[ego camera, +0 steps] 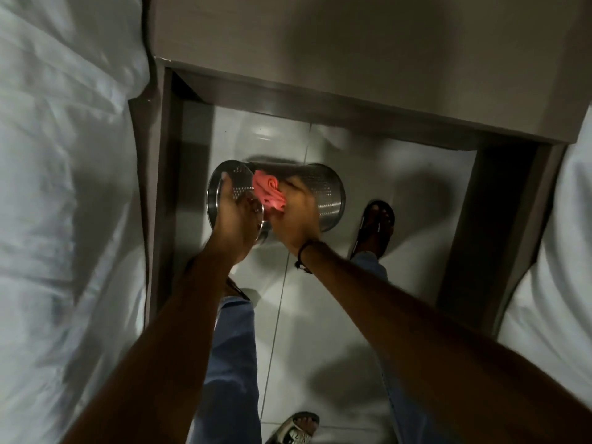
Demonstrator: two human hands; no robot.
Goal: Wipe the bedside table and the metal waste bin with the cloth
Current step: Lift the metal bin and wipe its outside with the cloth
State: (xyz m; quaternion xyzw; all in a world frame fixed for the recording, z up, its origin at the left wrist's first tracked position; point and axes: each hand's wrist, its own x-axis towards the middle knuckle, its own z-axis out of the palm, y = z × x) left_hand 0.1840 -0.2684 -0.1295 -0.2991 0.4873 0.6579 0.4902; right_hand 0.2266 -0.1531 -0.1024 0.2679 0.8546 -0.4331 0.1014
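The metal waste bin [323, 190] is a perforated steel cylinder, held on its side above the floor with its round end facing left. My left hand [235, 219] grips that left end, fingers over the rim. My right hand [296, 216] presses a bunched pink cloth [267, 190] against the bin's side wall. The bedside table [352, 43] is a pale grey-brown top at the far end of the aisle, just beyond the bin.
A bed with white sheets [64, 187] runs along the left, another white bed [563, 251] on the right. Between them lies a glossy white tiled floor [320, 315]. My sandalled feet [374, 225] stand on it; a loose slipper [294, 427] lies near the bottom.
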